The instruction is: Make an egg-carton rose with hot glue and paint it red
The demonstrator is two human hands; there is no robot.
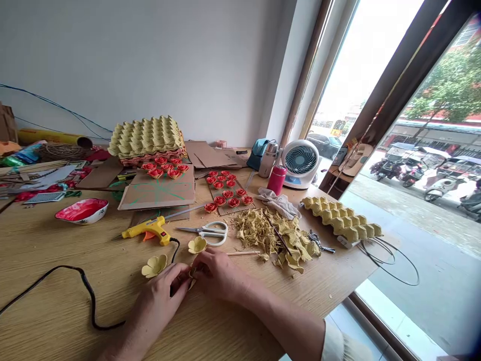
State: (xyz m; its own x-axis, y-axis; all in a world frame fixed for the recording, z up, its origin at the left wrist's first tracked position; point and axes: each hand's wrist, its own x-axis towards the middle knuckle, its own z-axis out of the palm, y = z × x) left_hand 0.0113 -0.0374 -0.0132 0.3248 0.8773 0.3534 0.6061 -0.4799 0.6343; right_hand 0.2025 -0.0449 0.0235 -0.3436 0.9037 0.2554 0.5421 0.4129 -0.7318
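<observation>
Between the fingertips of both hands is a small yellowish piece of egg carton [192, 282], mostly hidden by the fingers. My left hand [164, 289] is closed on it from the left, and my right hand [219, 275] pinches it from the right. Just beyond my left hand lies a yellow petal-shaped carton cup [154, 266]. A second carton cup [197, 244] sits beyond my right hand. White-handled scissors [210, 232] lie farther back, their blades pointing left. A yellow hot glue gun [150, 230] rests on its side to the left of them.
Carton scraps [274, 235] are heaped right of the scissors, near keys [319, 241] and an egg tray [340, 218]. Red paper-pulp roses [227, 194] stand on cardboard behind. A red-stained bowl [81, 211] is at left. The glue gun's black cord [88, 288] crosses the table.
</observation>
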